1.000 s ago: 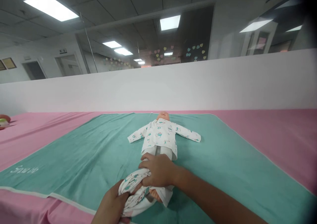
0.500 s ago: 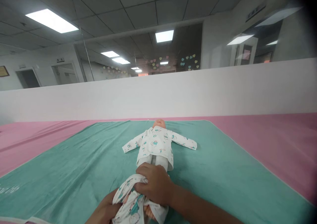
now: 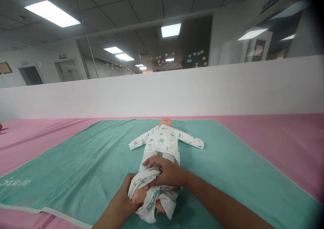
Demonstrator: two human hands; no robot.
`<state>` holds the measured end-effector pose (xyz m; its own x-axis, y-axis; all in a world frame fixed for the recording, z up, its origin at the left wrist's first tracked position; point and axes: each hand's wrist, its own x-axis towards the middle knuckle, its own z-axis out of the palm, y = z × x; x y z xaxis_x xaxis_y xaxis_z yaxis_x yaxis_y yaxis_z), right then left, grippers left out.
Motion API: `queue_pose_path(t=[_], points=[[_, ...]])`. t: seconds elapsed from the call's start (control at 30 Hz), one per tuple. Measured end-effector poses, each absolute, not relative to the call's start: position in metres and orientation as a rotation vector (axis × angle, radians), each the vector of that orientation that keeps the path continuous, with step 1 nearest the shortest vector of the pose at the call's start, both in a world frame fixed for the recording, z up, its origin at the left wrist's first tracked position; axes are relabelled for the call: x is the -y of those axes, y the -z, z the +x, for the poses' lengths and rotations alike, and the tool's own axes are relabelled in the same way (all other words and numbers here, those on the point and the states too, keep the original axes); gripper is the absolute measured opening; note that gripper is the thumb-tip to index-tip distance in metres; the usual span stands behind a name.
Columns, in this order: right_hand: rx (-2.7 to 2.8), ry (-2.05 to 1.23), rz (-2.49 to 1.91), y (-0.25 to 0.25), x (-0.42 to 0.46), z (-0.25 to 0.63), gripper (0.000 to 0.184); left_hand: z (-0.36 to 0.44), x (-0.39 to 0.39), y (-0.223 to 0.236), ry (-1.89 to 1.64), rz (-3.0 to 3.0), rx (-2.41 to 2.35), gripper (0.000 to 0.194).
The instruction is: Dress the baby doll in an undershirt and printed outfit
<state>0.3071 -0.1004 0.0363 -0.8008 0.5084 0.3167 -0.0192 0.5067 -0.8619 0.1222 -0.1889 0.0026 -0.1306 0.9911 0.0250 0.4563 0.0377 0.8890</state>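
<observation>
A baby doll [image 3: 164, 138] lies on its back on a green blanket [image 3: 83, 164], head away from me, in a white patterned top with both sleeves spread out. White patterned trousers [image 3: 152, 202] are bunched around its lower legs. My right hand [image 3: 167, 172] grips the trousers' gathered fabric over the doll's thighs. My left hand [image 3: 125, 199] holds the same trousers from the left side, beside a bare doll foot [image 3: 138, 196] that sticks out of the fabric.
The blanket covers a pink sheet [image 3: 273, 134] on a wide surface. A low white wall [image 3: 202, 87] runs along the far edge, with glass above it. White lettering [image 3: 15, 181] marks the blanket's near left corner.
The bunched trousers have moved up the doll's legs and one bare foot now shows. Both hands shifted up with the fabric, and the view tilted slightly.
</observation>
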Motion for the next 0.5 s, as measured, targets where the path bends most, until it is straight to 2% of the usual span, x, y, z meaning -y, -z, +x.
queue_pose_path(t=[0.23, 0.4, 0.5], points=[[2.308, -1.098, -0.416, -0.038, 0.106, 0.304, 0.041, 0.108, 0.187, -0.021, -0.932, 1.627, -1.553, 0.024], [2.188, -0.946, -0.469, -0.028, 0.115, 0.294, 0.025, 0.085, 0.176, -0.012, -0.989, 1.524, -1.275, 0.030], [2.113, -0.955, -0.437, -0.024, 0.116, 0.291, 0.021, 0.082, 0.178, -0.010, -0.971, 1.466, -1.199, 0.027]])
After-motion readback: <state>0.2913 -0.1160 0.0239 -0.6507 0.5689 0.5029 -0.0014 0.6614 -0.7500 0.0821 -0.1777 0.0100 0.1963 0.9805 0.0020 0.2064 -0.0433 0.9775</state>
